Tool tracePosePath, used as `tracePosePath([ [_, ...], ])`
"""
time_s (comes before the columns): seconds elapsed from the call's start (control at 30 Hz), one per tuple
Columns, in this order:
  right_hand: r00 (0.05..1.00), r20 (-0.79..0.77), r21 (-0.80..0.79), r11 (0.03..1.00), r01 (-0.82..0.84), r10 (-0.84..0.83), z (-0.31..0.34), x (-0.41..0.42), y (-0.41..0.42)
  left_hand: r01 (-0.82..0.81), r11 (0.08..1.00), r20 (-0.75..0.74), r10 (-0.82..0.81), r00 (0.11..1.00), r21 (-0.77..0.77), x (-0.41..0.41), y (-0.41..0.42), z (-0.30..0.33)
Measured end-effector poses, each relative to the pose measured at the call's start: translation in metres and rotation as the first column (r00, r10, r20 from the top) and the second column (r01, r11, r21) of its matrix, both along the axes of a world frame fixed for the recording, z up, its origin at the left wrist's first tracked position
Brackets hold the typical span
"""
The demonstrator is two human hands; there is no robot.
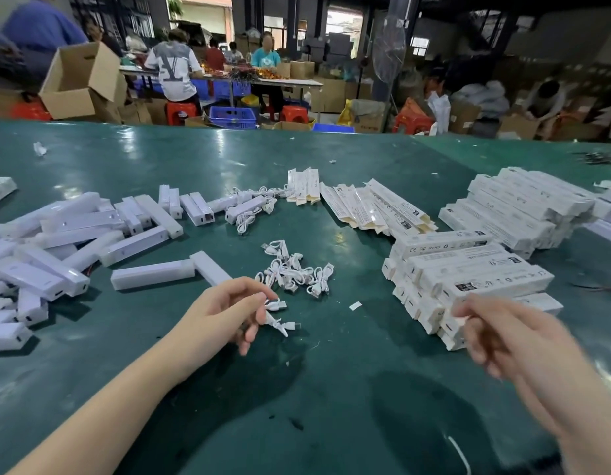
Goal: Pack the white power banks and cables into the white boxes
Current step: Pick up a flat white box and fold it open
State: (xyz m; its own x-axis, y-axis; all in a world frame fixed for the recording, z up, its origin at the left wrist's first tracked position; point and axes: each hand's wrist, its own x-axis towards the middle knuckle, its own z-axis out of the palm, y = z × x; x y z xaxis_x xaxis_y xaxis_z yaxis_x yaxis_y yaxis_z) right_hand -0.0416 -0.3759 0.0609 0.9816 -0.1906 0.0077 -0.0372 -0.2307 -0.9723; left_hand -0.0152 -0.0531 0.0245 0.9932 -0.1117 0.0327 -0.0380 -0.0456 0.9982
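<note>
Left hand point(233, 308) pinches white cable point(278, 317) above green table point(331, 389). Right hand point(496, 337), blurred, fingers loosely curled at edge of white boxes point(465, 269); grip unclear. Power banks point(74, 241) left; bare table near.

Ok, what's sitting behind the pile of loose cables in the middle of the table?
Behind the loose cables, farther back on the green table, lies a power bank tangled with more cables. Anything beneath that cluster is hidden.
</note>
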Motion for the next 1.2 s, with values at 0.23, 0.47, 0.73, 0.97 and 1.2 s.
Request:
tracePosePath([
  [0.23, 0.952, 0.247, -0.61, 0.734, 0.298, -0.181, -0.002, 0.015, -0.023, -0.093, 0.994, 0.063, 0.09, 0.994, 0.051, 0.005, 0.006, -0.002],
  [0.47, 0.926, 0.306, -0.573, 0.734, 0.364, -0.22, -0.005, 0.031, -0.013, -0.183, 0.981, 0.083, 0.177, 0.981, 0.066, 0.006, 0.01, 0.0],
  [0.73, 0.713, 0.695, -0.489, 0.667, 0.562, -0.092, 0.008, 0.027, 0.034, -0.353, 0.897, 0.141, 0.326, 0.935, 0.267, 0.012, 0.019, -0.006],
  [0.97, 0.833, 0.416, -0.698, 0.715, 0.036, 0.364, 0.012, 0.067, 0.129, -0.513, 0.324, 0.365, 0.42, 0.831, 0.795, 0.027, 0.061, -0.016],
  [1.2, 0.853, 0.042, -0.857, 0.457, -0.237, 0.52, -0.011, 0.114, 0.187, -0.392, 0.121, 0.308, 0.427, 0.85, 0.912, 0.031, 0.074, -0.017],
])
